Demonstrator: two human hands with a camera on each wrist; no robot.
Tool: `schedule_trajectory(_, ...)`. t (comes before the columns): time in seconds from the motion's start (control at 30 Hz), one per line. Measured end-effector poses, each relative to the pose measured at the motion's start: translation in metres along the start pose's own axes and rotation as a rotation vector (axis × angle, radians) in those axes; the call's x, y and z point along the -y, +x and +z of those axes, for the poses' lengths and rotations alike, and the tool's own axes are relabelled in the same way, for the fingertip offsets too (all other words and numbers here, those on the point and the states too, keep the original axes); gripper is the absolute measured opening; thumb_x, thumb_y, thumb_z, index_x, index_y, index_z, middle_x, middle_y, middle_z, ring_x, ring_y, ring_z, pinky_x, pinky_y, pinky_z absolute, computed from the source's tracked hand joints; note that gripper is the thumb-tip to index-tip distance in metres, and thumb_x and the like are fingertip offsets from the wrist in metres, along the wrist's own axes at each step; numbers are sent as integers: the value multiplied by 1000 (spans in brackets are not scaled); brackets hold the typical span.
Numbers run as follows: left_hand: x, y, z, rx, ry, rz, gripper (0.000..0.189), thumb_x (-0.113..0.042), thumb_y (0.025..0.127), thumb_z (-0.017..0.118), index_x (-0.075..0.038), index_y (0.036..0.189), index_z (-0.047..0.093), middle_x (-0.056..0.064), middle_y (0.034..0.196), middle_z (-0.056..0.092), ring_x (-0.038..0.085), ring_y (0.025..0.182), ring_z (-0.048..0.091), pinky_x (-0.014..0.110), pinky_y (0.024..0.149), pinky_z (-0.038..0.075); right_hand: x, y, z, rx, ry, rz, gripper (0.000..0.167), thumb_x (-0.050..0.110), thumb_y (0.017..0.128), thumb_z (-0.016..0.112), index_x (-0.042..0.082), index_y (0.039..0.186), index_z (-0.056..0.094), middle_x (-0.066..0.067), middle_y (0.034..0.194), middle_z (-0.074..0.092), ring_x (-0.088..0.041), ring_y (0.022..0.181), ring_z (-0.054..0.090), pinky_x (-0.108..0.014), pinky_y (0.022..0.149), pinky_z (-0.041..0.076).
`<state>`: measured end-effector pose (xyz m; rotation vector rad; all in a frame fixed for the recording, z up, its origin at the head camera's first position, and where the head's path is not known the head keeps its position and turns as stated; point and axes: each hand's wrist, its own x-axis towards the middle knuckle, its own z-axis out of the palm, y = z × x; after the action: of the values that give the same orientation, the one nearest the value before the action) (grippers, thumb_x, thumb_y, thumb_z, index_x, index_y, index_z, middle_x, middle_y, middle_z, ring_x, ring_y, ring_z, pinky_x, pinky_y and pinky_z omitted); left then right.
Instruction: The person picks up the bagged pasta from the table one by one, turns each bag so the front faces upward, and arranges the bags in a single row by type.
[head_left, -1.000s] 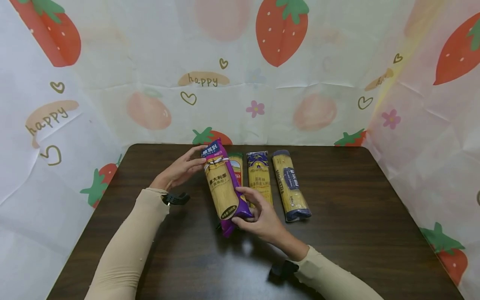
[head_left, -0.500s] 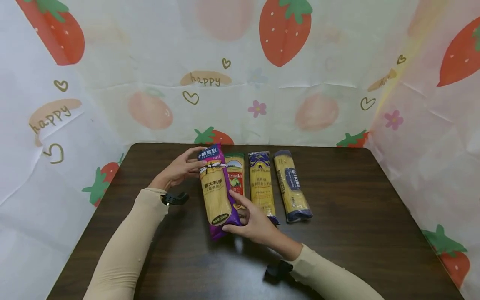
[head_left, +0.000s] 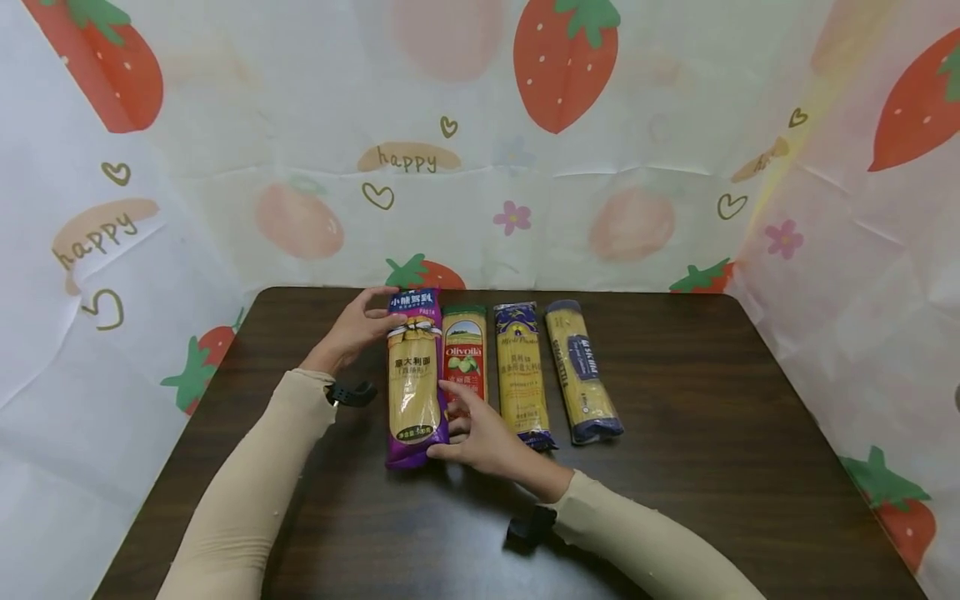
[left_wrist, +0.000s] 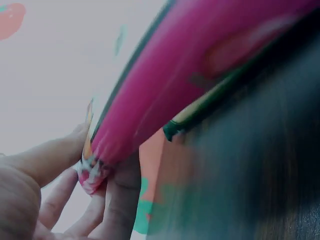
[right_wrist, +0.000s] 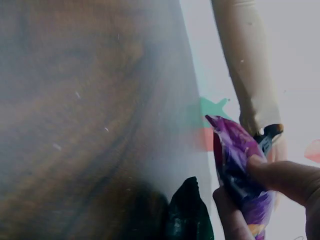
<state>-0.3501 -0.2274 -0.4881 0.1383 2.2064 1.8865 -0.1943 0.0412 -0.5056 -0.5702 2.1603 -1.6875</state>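
Observation:
A purple bag of pasta [head_left: 413,379] with a see-through front is held between both hands at the left of the row. The left hand [head_left: 356,329] grips its top end, thumb on one side and fingers on the other in the left wrist view. Near the bottom right corner, the right hand [head_left: 480,433] pinches the bag; the right wrist view has the crinkled purple end [right_wrist: 240,165] between thumb and finger. Close beside it lies a green and red pasta pack [head_left: 465,350], its lower end hidden by the right hand.
Farther right on the dark wooden table [head_left: 690,467] lie a blue and yellow pasta pack [head_left: 521,375] and a slightly slanted spaghetti pack [head_left: 581,371] with blue ends. A strawberry-print sheet [head_left: 465,225] stands along the table's back and sides.
Both hands have moved the purple pasta bag left and straightened it from its tilt. The green and red pack, mostly covered before, now shows beside it.

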Motion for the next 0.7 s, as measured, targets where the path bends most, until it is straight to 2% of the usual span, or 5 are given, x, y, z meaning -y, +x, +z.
schedule_trajectory(0.17, 4, 7, 1, -35, 50, -6, 73, -17, 106, 72, -9, 167, 35, 36, 158, 44, 49, 144, 48, 62, 115, 44, 5, 11, 3, -14, -90, 65, 96, 6, 89, 89, 14, 167, 35, -16, 133, 59, -25, 110, 73, -37, 88, 62)
schedule_trajectory(0.3, 9, 12, -2, -34, 77, -20, 71, -15, 106, 71, -7, 167, 35, 37, 157, 45, 50, 140, 51, 60, 114, 45, 8, 22, 8, -5, -138, 106, 98, 9, 88, 91, 13, 168, 34, -11, 125, 62, -20, 103, 73, -34, 81, 61)
schedule_trajectory(0.47, 13, 16, -5, -27, 123, -46, 68, -16, 107, 69, -8, 166, 36, 35, 156, 47, 47, 138, 53, 57, 112, 47, 7, 35, 14, 7, -209, 139, 99, 13, 88, 92, 11, 168, 33, -9, 123, 63, -17, 98, 72, -31, 75, 60)
schedule_trajectory(0.6, 15, 18, -7, -24, 145, -71, 69, -16, 108, 68, -7, 167, 34, 35, 157, 46, 46, 138, 54, 55, 112, 49, 5, 42, 18, 25, -254, 157, 100, 14, 89, 91, 10, 169, 31, -8, 121, 66, -16, 97, 73, -30, 75, 60)
schedule_trajectory(0.7, 17, 20, -9, -10, 161, -80, 69, -14, 109, 66, -6, 168, 31, 35, 158, 45, 45, 136, 55, 53, 110, 50, 8, 48, 21, 39, -322, 158, 99, 17, 90, 91, 7, 168, 31, -9, 121, 68, -17, 100, 73, -31, 81, 61)
